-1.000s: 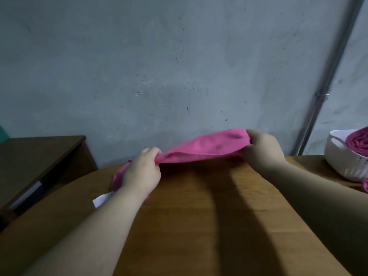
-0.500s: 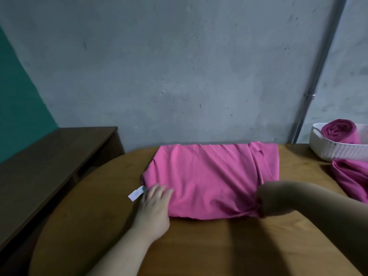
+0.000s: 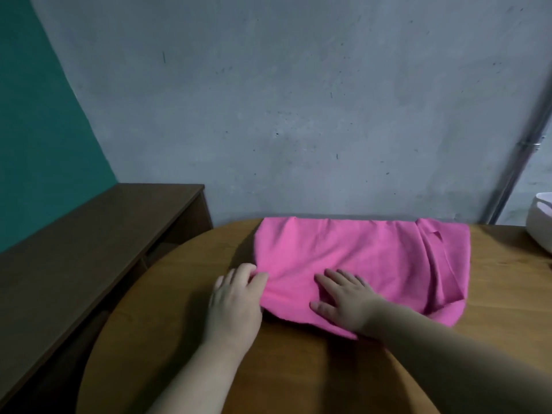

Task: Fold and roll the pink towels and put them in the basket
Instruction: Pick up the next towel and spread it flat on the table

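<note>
A folded pink towel (image 3: 358, 258) lies flat on the round wooden table (image 3: 298, 369), against the far edge. My left hand (image 3: 236, 300) sits at the towel's near left corner, its fingertips curled over the fabric edge. My right hand (image 3: 343, 297) lies flat on the towel with fingers spread, pressing its near left part. Only a sliver of the white basket (image 3: 540, 222) shows at the right frame edge; its contents are out of view.
A dark brown side cabinet (image 3: 98, 243) stands left of the table, lower than it. A grey wall rises just behind the table, with a metal pipe (image 3: 519, 162) running down at the right. A teal wall is at far left.
The towel, held up between both hands a second ago, now lies flat. My right hand has moved from the towel's right near corner to its left part. The view has shifted left.
</note>
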`<state>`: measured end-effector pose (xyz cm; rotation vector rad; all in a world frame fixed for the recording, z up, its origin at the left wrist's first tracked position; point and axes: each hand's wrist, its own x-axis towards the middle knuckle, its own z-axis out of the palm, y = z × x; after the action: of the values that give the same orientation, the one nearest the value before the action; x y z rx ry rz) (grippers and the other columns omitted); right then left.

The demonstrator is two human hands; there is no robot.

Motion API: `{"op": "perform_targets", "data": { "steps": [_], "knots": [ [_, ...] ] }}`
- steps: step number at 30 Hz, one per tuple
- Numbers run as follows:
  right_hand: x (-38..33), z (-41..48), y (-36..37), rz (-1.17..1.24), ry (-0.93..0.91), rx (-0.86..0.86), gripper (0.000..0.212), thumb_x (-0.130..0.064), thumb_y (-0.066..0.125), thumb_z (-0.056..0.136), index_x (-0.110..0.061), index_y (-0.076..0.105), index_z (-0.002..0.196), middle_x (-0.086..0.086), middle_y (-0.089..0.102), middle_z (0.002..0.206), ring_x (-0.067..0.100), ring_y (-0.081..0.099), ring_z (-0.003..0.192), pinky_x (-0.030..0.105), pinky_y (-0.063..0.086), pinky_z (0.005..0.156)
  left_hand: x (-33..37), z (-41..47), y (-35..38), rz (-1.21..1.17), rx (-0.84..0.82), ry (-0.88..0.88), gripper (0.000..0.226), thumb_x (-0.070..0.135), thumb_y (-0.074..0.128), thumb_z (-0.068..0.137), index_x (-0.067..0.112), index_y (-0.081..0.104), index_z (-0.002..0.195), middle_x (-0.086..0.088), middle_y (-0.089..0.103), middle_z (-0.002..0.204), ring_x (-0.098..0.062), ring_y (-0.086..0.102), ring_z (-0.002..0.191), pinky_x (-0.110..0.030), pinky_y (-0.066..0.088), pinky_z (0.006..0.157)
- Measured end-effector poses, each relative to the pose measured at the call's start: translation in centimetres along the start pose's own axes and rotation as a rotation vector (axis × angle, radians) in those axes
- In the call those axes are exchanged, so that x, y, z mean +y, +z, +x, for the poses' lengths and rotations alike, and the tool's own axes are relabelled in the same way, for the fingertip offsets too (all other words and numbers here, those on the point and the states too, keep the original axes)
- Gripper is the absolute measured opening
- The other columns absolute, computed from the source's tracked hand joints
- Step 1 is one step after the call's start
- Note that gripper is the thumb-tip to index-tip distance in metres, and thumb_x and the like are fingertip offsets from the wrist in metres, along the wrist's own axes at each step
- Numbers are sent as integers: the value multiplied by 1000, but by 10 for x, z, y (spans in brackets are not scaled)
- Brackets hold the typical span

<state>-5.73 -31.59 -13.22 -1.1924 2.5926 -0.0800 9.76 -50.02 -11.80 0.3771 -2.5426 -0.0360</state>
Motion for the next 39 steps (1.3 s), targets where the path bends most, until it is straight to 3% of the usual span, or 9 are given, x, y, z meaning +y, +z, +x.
{"op": "perform_targets", "data": {
  "steps": [2,7,11,18,24,29,32,34,39],
  "knots": [
    [-1,1,13,-44,-20,1,123,-87,-23,55,-29,-3,162,-1,-11,169,21,-13,155,45,-5,125,-16,8,-1,-4,128,-41,50,-10,62,60,12,71,105,-6,67,104,-31,67,90,-46,55,75],
    [1,-1,22,-108,-39,41,109,-82,-17,65,-30,-10,160,-1,-20,167,21,-20,153,45,-10,124,-11,27,-1,-378,318,-486,31,-1,58,85,11,65,112,-6,60,116,-27,51,112,-34,39,94],
    [0,0,23,-124,-35,55,106,-82,-14,68,-30,-10,160,-1,-20,167,20,-20,153,46,-10,124,-13,46,3,-783,365,-854,24,22,42,106,10,63,107,-9,65,110,-30,59,104,-32,41,78],
    [0,1,25,-142,-24,62,108,-81,-18,66,-30,-9,161,-1,-19,167,20,-19,154,46,-9,124,-49,32,-21,-593,214,-530,23,27,38,107,24,59,98,7,62,88,-13,60,74,-18,43,49],
    [-2,2,23,-139,-15,60,111,-82,-19,62,-32,-8,161,-1,-16,168,20,-17,154,46,-9,124,-99,15,-49,-41,153,171,50,49,42,102,17,67,73,6,61,71,-17,56,68,-33,46,55],
    [-2,-3,25,-138,-26,58,112,-83,-21,59,-36,-11,160,-3,-17,167,18,-17,154,43,-9,124,-87,-23,-9,-54,-180,-27,56,63,26,98,26,48,63,12,48,63,-10,51,70,-36,44,60],
    [2,-11,28,-138,-62,47,112,-87,-25,57,-38,-16,158,-6,-22,165,15,-21,152,40,-12,123,-87,-32,16,-69,-332,-122,27,49,44,97,34,66,105,17,55,107,-7,49,110,-36,46,98],
    [6,-20,30,-151,-84,28,115,-89,-29,54,-38,-18,157,-7,-25,164,13,-23,151,39,-13,123,-84,-37,20,-120,-457,-222,44,47,50,98,37,47,141,14,38,147,-11,27,144,-37,26,120],
    [10,-46,33,-160,-98,-2,114,-91,-31,53,-39,-22,154,-9,-29,162,13,-28,150,38,-16,120,-66,-55,12,15,-627,-226,73,67,34,96,39,8,159,6,-5,168,-16,-12,154,-46,-7,125]
  ]
}}
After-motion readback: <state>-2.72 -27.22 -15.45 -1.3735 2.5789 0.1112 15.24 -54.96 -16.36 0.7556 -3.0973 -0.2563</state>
